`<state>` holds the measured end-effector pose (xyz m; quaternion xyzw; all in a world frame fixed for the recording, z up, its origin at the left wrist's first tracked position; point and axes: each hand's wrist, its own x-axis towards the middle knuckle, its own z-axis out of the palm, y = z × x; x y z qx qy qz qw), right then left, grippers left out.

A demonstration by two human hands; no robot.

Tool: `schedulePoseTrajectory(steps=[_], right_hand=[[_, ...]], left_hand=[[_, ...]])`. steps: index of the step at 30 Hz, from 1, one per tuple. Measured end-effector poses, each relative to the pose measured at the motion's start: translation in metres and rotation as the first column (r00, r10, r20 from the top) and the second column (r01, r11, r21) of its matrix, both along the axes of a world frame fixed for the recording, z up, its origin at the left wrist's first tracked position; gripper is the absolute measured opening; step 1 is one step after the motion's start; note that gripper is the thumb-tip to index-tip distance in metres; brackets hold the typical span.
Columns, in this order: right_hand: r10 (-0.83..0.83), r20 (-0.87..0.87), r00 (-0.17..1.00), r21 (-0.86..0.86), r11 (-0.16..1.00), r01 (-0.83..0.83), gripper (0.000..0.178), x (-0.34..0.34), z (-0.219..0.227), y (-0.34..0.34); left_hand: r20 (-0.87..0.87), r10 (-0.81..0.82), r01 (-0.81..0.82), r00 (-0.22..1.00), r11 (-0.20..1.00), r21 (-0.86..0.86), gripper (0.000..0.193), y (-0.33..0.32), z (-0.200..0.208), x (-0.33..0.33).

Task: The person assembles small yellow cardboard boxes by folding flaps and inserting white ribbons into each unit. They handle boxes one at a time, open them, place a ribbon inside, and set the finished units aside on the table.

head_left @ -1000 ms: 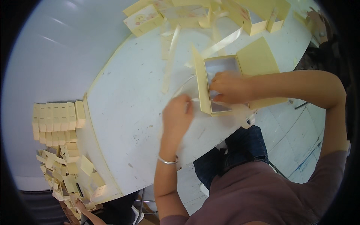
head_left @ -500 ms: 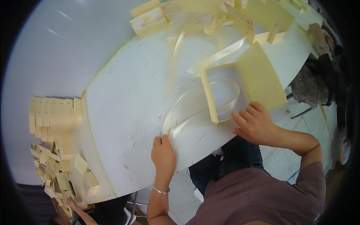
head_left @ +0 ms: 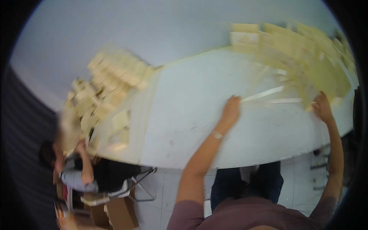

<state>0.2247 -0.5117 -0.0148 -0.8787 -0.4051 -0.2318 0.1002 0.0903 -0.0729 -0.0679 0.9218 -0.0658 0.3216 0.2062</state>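
My left hand [head_left: 231, 109] is closed on the end of a pale satin ribbon [head_left: 264, 94], over the middle of the white table. The ribbon stretches rightward to a pale yellow box with a raised lid [head_left: 329, 78]. A second pale strip [head_left: 283, 101] lies just below it, perhaps part of the same ribbon. At the near edge of that box, my right hand [head_left: 324, 108] has its fingers bent in and seems to grip the edge. Blur hides the box's inside and the ribbon's far end.
Several yellow boxes [head_left: 245, 38] line the table's far right. On the left, stacked boxes [head_left: 119, 71] and a loose heap of pieces [head_left: 86, 111] lie by a seated co-worker [head_left: 78, 176]. Brown cartons [head_left: 120, 214] stand on the floor. The white table [head_left: 191, 126] has a curved front edge.
The view has swung left, so the box and boxes behind it appear farther right. My left hand has drawn the ribbon from a loose loop into a straighter line. My right hand stays at the box.
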Motion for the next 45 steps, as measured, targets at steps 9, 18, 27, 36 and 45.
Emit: schedulePoseTrajectory(steps=[9, 18, 27, 36, 45], right_hand=[[-0.131, 0.100, 0.986, 0.221, 0.969, 0.106, 0.052, -0.022, 0.035, 0.031], [0.369, -0.257, 0.893, 0.214, 0.923, -0.320, 0.044, -0.143, 0.025, 0.173], [0.565, -0.409, 0.716, 0.108, 0.809, -0.577, 0.052, -0.111, -0.003, 0.304], [0.460, -0.560, 0.689, -0.037, 0.817, -0.576, 0.054, -0.109, 0.005, 0.312], [0.324, -0.706, 0.630, 0.048, 0.909, -0.414, 0.058, -0.114, 0.041, 0.357]], left_hand=[[-0.342, 0.084, -0.161, 0.936, 0.965, -0.205, 0.065, 0.007, 0.038, -0.076], [-0.538, 0.273, -0.134, 0.798, 0.950, 0.283, 0.060, 0.063, 0.054, -0.208], [-0.574, 0.203, -0.131, 0.794, 0.978, 0.165, 0.063, 0.069, 0.062, -0.204], [-0.666, 0.114, -0.117, 0.738, 0.992, 0.040, 0.062, 0.081, 0.075, -0.198], [-0.388, 0.230, -0.386, 0.892, 0.835, -0.393, 0.053, 0.173, 0.097, -0.161]])
